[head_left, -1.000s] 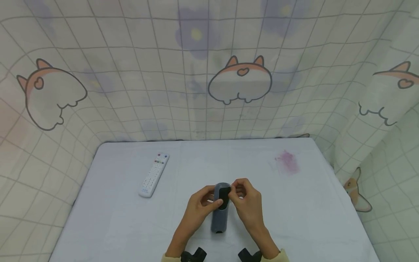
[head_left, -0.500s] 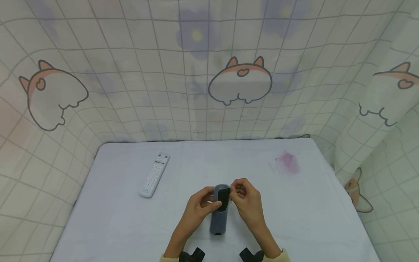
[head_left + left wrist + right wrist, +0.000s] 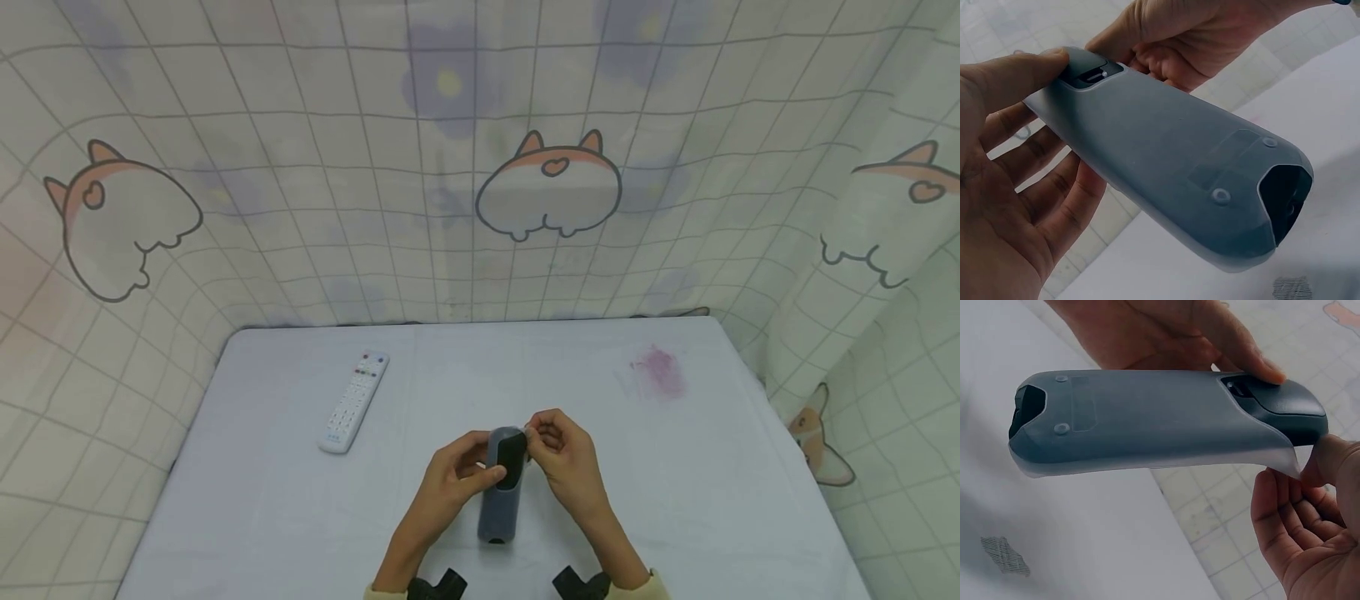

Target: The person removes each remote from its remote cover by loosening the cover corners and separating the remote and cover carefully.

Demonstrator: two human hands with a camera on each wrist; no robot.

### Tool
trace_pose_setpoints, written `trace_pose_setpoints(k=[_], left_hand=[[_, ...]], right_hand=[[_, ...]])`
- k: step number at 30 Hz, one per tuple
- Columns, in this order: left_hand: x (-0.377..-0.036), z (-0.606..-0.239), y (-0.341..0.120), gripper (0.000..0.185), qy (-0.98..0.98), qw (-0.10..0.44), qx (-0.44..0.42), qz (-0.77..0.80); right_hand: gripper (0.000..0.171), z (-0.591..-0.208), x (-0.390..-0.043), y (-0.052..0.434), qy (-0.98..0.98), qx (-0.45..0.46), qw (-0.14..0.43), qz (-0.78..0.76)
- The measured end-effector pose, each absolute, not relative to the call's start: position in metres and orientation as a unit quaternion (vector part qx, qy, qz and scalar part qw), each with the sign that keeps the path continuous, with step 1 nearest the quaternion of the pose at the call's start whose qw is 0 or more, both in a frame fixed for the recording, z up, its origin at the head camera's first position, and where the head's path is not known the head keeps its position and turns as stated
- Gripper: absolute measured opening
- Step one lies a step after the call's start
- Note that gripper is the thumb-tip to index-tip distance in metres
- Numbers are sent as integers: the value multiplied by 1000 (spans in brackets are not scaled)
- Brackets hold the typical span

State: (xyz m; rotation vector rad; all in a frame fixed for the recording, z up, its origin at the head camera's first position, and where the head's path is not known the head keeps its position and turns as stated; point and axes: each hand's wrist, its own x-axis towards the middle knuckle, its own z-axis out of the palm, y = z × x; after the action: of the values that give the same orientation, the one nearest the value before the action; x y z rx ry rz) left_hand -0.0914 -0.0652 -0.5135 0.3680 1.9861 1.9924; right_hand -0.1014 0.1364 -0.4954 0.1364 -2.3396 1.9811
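A dark remote control [image 3: 512, 454] sits in a translucent grey-blue silicone cover [image 3: 498, 515], held up near the table's front. The cover wraps most of its back, while the dark end stays bare. My left hand [image 3: 453, 479] grips the remote, its thumb [image 3: 1054, 60] pressing on the bare end and the fingers behind. My right hand [image 3: 566, 460] pinches the edge of the cover at that end; in the right wrist view this edge is drawn out, away from the remote's side. An opening [image 3: 1027, 407] shows in the cover's other end. The remote's front is hidden.
On the left of the white table [image 3: 262, 500] lies a white remote control [image 3: 354, 402] with many buttons. A pink stain [image 3: 662, 371] marks the cloth at the right. Checked curtains [image 3: 352, 208] hang behind and beside the table.
The covered remote has shifted slightly down and toward the left. Both hands keep their holds, the left thumb moving down slightly with the remote. The white remote lies where it was.
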Motion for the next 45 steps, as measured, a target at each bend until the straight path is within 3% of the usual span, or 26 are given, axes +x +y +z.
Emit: trace_pose_setpoints(k=[15, 32, 45], left_hand=[[-91, -516, -68, 38, 697, 140, 156, 686], [-89, -515, -61, 38, 700, 141, 91, 694], [-88, -510, -60, 37, 704, 123, 85, 694]], right_hand=[[9, -502, -102, 140, -739, 64, -12, 671], [19, -500, -104, 155, -722, 145, -83, 672], [22, -503, -102, 157, -708, 155, -90, 683]])
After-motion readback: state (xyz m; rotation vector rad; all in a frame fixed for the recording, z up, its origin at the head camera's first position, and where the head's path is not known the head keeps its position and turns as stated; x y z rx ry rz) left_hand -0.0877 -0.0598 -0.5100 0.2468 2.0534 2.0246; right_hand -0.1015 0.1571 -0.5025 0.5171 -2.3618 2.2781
